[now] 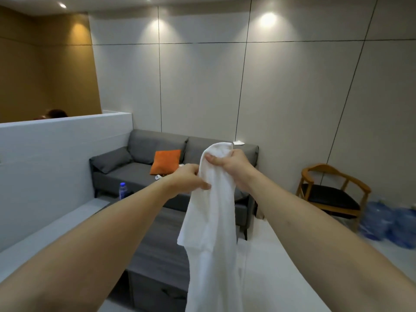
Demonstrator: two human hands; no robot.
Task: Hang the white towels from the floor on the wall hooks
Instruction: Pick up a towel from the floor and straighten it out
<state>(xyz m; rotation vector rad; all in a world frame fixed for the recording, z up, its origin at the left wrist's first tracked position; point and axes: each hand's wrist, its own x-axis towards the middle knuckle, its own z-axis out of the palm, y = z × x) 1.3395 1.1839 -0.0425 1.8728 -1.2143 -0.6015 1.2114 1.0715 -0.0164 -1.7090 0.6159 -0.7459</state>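
A white towel (211,233) hangs in front of me, held up at chest height by both hands. My right hand (229,164) grips its bunched top end, thumb over the cloth. My left hand (189,179) pinches the towel's left edge a little lower. The rest of the towel drops straight down past the bottom of the view. No wall hooks show on the white panelled wall (202,86) ahead.
A grey sofa (139,167) with an orange cushion (165,161) stands against the wall. A white partition (56,158) runs along the left. At the right are a wooden chair (331,194) and blue water jugs (387,226). A small bottle (122,190) stands near the sofa.
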